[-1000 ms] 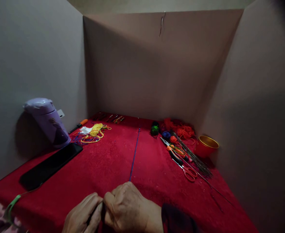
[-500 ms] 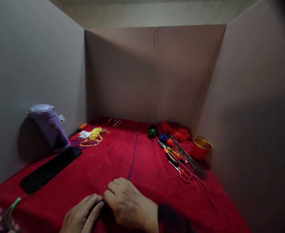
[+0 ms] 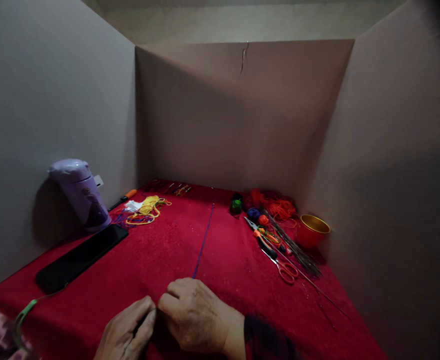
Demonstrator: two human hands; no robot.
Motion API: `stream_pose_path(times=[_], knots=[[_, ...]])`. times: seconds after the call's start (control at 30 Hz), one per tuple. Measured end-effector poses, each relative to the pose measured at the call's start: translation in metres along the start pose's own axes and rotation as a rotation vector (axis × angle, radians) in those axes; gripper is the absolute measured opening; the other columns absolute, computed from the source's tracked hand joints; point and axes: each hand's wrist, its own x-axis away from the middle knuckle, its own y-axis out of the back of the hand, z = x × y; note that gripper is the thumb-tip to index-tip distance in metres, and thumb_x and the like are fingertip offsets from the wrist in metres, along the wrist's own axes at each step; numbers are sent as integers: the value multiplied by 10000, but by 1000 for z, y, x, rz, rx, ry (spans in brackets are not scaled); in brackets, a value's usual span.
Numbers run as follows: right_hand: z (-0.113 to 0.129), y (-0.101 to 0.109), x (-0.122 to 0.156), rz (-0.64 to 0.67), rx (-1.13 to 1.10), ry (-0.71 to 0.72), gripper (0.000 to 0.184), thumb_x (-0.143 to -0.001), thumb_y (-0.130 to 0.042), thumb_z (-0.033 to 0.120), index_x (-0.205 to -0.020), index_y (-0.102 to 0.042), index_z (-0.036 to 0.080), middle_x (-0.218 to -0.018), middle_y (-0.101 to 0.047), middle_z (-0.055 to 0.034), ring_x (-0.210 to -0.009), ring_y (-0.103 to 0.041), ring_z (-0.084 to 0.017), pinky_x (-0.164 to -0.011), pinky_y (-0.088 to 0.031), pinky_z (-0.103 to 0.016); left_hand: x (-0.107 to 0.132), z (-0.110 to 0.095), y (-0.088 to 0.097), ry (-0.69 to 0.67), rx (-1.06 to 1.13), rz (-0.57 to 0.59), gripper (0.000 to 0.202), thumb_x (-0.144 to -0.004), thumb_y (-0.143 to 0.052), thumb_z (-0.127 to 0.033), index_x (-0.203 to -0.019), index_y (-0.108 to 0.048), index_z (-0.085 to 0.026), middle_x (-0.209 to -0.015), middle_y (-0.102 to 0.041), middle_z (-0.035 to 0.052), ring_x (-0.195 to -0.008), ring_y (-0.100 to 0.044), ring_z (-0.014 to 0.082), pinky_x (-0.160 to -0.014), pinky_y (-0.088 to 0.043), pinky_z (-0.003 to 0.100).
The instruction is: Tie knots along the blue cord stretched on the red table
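Observation:
A length of blue yarn [image 3: 204, 240] lies in a nearly straight line on the red cloth and runs towards me, under my right hand [image 3: 199, 315]. That hand is closed, knuckles up, its fingers curled around the yarn's near part. Close beside it on the left, my left hand [image 3: 130, 327] pinches with thumb and forefinger at the near end of the yarn. The two hands almost touch at their fingertips. What lies between and beneath the fingers is mostly hidden.
To the left stand a purple flask [image 3: 83, 195], a black phone [image 3: 81, 257] and yellow yarn [image 3: 148, 206]. On the right lie pliers [image 3: 259, 237], red-handled scissors [image 3: 287, 272], thin wires [image 3: 293, 245], orange yarn [image 3: 282, 209] and a red bowl [image 3: 312, 232]. Grey panels [image 3: 242, 115] enclose the table.
My left hand has shifted slightly, and the dark blue bit between its fingertips no longer shows clearly. The yarn's near part lies a little further left. The view has moved slightly.

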Motion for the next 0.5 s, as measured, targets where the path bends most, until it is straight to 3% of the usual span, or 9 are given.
stream_pose_path(times=[0.2, 0.37, 0.5], knots=[[-1, 1, 0, 5, 14, -7, 64, -769, -501, 187, -831, -493, 178, -804, -559, -22, -680, -458, -145, -609, -329, -262, -2, -6, 1, -47, -38, 75, 177, -862, -458, -348, -776, -549, -222, -680, -616, -35, -595, -593, 79, -573, -469, 109], [-1, -1, 1, 7, 11, -15, 102, -744, -514, 193, -842, -500, 170, -830, -575, -34, -725, -475, -157, -694, -345, -284, -3, -5, 0, -179, -121, -4, 260, -882, -424, -346, -686, -541, -222, -604, -597, -34, -534, -574, 81, -541, -463, 112], [-1, -2, 1, 1, -9, -20, 86, -753, -495, 178, -838, -502, 170, -819, -578, -33, -708, -467, -152, -656, -334, -276, -4, -10, 2, -274, -202, -111, 292, -894, -388, -373, -707, -563, -233, -612, -619, -34, -558, -604, 90, -560, -478, 115]])
